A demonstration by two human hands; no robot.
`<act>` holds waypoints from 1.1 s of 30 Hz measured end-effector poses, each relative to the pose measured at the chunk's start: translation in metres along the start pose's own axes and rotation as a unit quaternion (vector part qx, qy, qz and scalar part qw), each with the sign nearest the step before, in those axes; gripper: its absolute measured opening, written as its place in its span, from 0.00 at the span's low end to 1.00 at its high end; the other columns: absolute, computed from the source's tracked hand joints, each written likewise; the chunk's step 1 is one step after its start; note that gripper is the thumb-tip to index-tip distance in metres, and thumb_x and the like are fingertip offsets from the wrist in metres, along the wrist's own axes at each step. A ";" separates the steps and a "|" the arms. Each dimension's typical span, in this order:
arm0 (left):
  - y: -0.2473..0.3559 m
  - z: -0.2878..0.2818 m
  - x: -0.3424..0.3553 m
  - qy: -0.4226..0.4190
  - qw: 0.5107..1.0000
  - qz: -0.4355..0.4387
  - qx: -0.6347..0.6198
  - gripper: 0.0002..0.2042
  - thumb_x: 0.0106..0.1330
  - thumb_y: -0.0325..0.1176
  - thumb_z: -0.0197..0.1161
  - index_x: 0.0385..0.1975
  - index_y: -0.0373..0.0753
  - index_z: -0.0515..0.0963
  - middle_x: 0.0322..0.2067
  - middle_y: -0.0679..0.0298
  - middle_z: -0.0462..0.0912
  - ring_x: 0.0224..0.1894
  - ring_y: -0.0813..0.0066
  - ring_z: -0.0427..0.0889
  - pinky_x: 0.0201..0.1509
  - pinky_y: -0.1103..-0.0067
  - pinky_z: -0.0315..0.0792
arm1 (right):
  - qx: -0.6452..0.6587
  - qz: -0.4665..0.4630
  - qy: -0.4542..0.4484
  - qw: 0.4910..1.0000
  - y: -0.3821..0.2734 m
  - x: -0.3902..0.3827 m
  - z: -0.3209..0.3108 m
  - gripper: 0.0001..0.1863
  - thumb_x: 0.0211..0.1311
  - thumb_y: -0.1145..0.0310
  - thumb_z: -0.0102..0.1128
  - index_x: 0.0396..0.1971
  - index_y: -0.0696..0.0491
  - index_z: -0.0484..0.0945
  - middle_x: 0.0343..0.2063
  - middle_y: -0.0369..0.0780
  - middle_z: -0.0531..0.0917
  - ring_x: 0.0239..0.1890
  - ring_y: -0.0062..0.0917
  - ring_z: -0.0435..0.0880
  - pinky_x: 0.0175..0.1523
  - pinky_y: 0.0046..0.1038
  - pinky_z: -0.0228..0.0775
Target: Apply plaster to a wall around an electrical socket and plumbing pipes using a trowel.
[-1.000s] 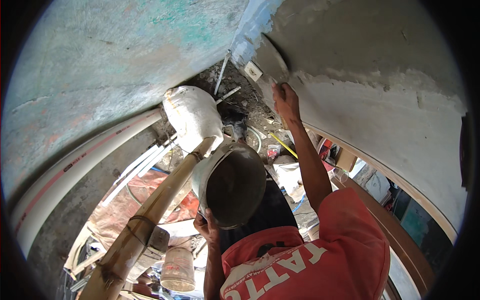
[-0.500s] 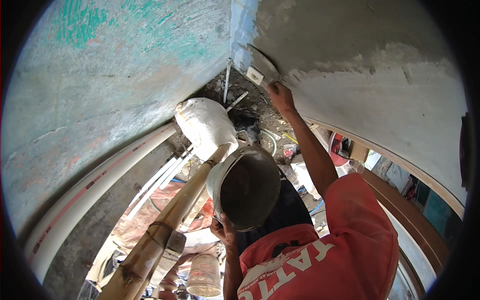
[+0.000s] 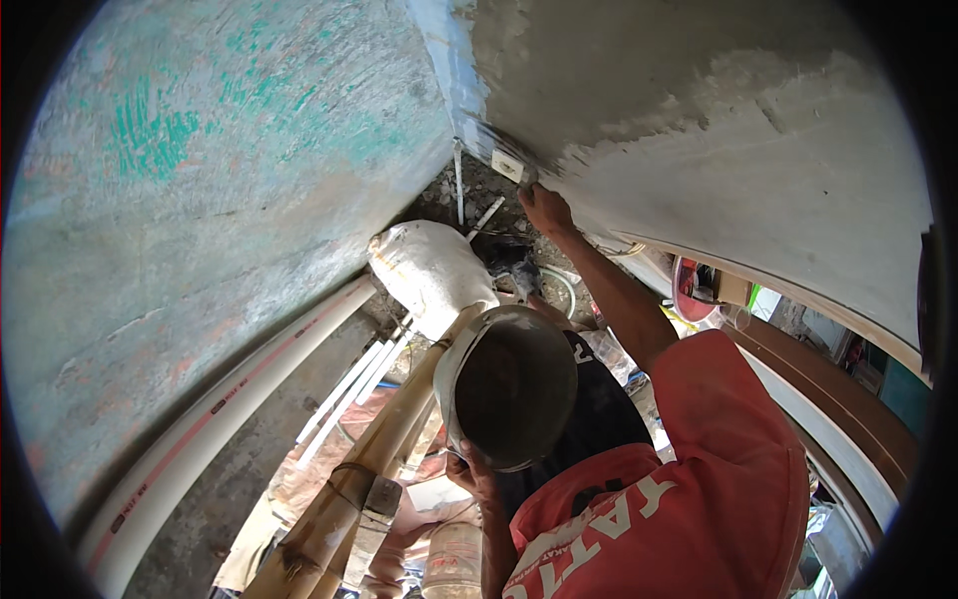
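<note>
My left hand (image 3: pixel 474 471) grips the lower left rim of a round, grey-stained bucket (image 3: pixel 514 384), held tilted in front of my body with its dark inside facing up. My right arm reaches out to the base of the right-hand wall. There my right hand (image 3: pixel 547 208) is closed on a plastering trowel (image 3: pixel 529 177), seen nearly edge-on and partly hidden by the fingers. A cream wall socket (image 3: pixel 507 165) is right beside the trowel. Above it the wall bears dark, damp-looking plaster (image 3: pixel 599 70), with a paler grey area (image 3: pixel 738 180) to the right.
A blue-green wall (image 3: pixel 249 180) meets the plastered one at a corner. A stuffed white sack (image 3: pixel 429 270), bamboo poles (image 3: pixel 374 429) and a thick white pipe (image 3: pixel 220 419) are on the left. Rubble (image 3: pixel 449 200) covers the corner floor. A second bucket (image 3: pixel 454 559) stands below.
The trowel has come down from above the socket to beside it and turned more edge-on. My right hand is slightly closer to the socket. The whole view has shifted; the bucket stays in my left hand.
</note>
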State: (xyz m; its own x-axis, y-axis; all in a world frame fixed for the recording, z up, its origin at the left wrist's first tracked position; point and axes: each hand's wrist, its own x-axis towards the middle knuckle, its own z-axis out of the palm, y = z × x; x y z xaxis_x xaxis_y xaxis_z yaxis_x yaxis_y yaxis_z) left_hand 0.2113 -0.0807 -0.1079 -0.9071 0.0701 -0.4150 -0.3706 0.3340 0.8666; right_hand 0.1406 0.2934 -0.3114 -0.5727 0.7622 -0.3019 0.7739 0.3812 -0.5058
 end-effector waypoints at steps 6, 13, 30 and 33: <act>0.006 -0.001 0.001 0.022 1.000 0.004 -0.010 0.19 0.62 0.43 0.57 0.14 0.40 0.64 0.12 0.77 0.62 0.17 0.89 0.56 0.21 0.86 0.49 | 0.085 0.003 0.016 0.996 -0.023 -0.017 -0.035 0.19 0.59 0.53 0.45 0.28 0.56 0.73 0.22 0.49 0.79 0.28 0.45 0.79 0.35 0.40 0.70; 0.010 -0.001 0.009 -0.015 0.999 0.044 -0.001 0.19 0.62 0.44 0.56 0.14 0.40 0.63 0.12 0.76 0.62 0.17 0.88 0.58 0.20 0.85 0.50 | 0.224 -0.059 0.070 0.970 -0.059 -0.063 -0.138 0.19 0.60 0.57 0.51 0.19 0.58 0.66 0.12 0.46 0.69 0.15 0.41 0.69 0.24 0.35 0.60; 0.017 -0.003 0.002 -0.006 1.000 0.020 0.003 0.16 0.63 0.43 0.55 0.19 0.39 0.67 0.14 0.78 0.60 0.18 0.90 0.55 0.21 0.86 0.47 | -0.018 0.028 0.028 0.999 0.017 -0.039 -0.030 0.18 0.59 0.55 0.46 0.25 0.56 0.72 0.19 0.49 0.78 0.25 0.46 0.78 0.32 0.43 0.69; 0.010 -0.010 0.005 -0.010 0.999 0.037 0.026 0.18 0.64 0.42 0.54 0.16 0.39 0.64 0.13 0.77 0.60 0.18 0.88 0.55 0.21 0.84 0.47 | 0.024 0.010 0.069 0.997 -0.013 -0.052 -0.067 0.17 0.60 0.56 0.47 0.24 0.56 0.70 0.18 0.48 0.77 0.24 0.44 0.77 0.31 0.41 0.68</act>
State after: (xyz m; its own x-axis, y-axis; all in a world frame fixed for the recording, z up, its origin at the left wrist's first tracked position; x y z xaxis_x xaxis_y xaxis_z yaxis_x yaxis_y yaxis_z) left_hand 0.2013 -0.0864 -0.0989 -0.9276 0.1151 -0.3555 -0.2906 0.3759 0.8799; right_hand 0.1782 0.2837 -0.2346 -0.5122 0.8354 -0.1994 0.7691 0.3428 -0.5395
